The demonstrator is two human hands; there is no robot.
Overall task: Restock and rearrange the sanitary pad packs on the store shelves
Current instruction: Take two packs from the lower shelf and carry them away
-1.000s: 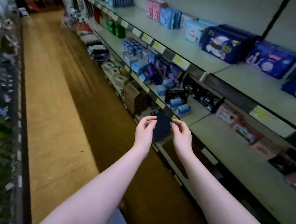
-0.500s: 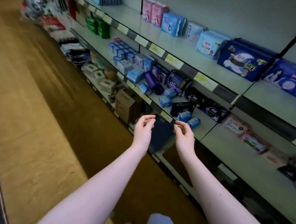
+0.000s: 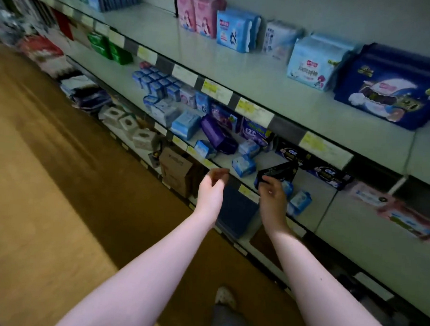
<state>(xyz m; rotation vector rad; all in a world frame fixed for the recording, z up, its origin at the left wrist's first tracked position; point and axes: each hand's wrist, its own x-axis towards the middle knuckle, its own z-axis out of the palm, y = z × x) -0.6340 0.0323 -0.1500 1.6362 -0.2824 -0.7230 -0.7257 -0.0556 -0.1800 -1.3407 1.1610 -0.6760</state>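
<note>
Black pack (image 3: pixel 281 170) at right hand (image 3: pixel 273 198) fingertips (image 3: pixel 264 181)

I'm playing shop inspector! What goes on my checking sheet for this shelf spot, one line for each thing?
Surface: middle shelf, grey and partly bare, with yellow price tags along its front edge.
Job's things: black pack tilted near the shelf front; small blue packs scattered loose; purple pack lying askew; big dark blue pack on the upper shelf.
Clutter: cardboard box below the middle shelf.
Hands: right hand grips the black pack's near corner; left hand is blurred, loosely curled, holding nothing.
Cables: nothing seen.
Surroundings: wooden floor of the aisle.
</note>
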